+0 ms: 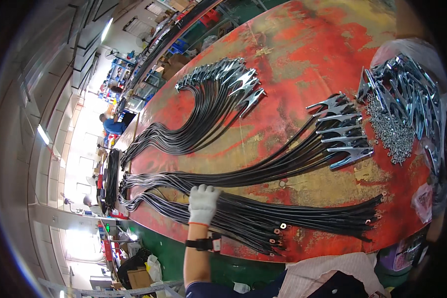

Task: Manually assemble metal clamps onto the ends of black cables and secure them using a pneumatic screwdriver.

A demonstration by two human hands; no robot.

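Pale cloth (328, 270) lies nearest, black cables (293, 211) under the left hand (203, 203).

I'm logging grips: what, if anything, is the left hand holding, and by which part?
The left hand is over the black cables, partway along their length; whether it grips any cannot be told.

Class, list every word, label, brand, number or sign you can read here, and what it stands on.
No text is legible.
Pale tag on the black wristband: any print is too small.
Small green-lit spot in the background: too blurred to tell.
Metal clamps and black cables: no readable marks.
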